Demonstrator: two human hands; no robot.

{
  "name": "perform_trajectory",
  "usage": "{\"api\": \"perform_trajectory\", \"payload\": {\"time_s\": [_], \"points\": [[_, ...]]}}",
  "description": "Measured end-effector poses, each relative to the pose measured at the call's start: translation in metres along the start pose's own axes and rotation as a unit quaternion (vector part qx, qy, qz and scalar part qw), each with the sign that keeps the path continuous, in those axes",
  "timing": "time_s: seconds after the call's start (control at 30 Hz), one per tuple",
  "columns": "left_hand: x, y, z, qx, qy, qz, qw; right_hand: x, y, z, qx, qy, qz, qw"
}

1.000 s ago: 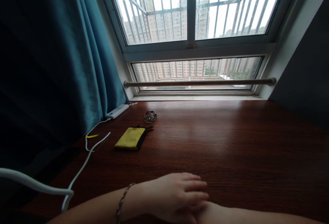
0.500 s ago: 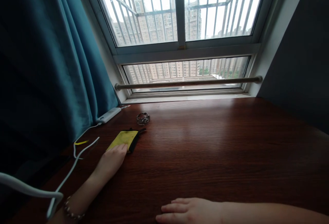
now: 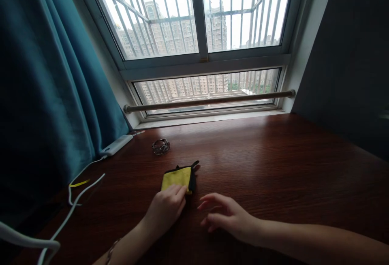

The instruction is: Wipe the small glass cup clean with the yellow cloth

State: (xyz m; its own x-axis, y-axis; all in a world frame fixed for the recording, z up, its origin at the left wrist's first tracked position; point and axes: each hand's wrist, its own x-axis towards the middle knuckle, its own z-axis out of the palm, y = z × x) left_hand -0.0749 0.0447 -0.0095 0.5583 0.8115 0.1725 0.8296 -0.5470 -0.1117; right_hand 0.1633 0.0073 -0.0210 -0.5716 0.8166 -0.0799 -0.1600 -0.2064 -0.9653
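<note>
A yellow cloth [image 3: 176, 177], folded into a square with black edging and a small black loop at its upper right corner, is over the wooden tabletop [image 3: 273, 167]. My left hand [image 3: 170, 204] grips its near edge, fingers bent over it and partly hiding that side. A beaded bracelet shows at the left wrist. Just to the right of the cloth, my right hand [image 3: 229, 216] is raised with its fingers curved and apart, holding nothing. Beyond the cloth, a dark tangled ring-shaped object [image 3: 161, 146] lies on the table.
A white power strip [image 3: 117, 145] lies by the blue curtain [image 3: 69, 95] at the left. White cables [image 3: 73, 204] run along the left side, near a yellow strip [image 3: 79, 183]. A rail [image 3: 209, 101] crosses the low window at the back.
My left hand has moved right with the yellow cloth in it. My right hand has lifted off the table and come forward beside the cloth, its fingers now curved. The view has shifted slightly.
</note>
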Motion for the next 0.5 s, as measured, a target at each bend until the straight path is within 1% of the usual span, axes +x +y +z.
{"api": "perform_trajectory", "payload": {"time_s": [0.07,0.13,0.2,0.27,0.33,0.43,0.5], "points": [[0.013,0.015,-0.002,-0.044,0.015,0.020,0.999,0.009,-0.009,-0.010,0.064,0.099,0.044,0.992],[0.028,0.026,-0.004,-0.081,0.026,0.033,0.996,0.018,-0.019,-0.024,0.079,0.154,0.085,0.981],[0.045,0.037,-0.004,-0.097,0.036,0.047,0.994,0.026,-0.030,-0.041,0.072,0.175,0.098,0.977],[0.062,0.050,-0.005,-0.106,0.047,0.068,0.991,0.031,-0.041,-0.056,0.067,0.176,0.104,0.977],[0.077,0.064,-0.006,-0.114,0.052,0.114,0.986,0.034,-0.049,-0.069,0.044,0.181,0.104,0.977],[0.094,0.079,-0.006,-0.117,0.058,0.197,0.972,0.033,-0.050,-0.087,-0.033,0.230,0.055,0.971],[0.103,0.074,-0.003,-0.120,0.087,0.218,0.965,0.030,-0.043,-0.101,-0.082,0.265,0.030,0.960]]}}
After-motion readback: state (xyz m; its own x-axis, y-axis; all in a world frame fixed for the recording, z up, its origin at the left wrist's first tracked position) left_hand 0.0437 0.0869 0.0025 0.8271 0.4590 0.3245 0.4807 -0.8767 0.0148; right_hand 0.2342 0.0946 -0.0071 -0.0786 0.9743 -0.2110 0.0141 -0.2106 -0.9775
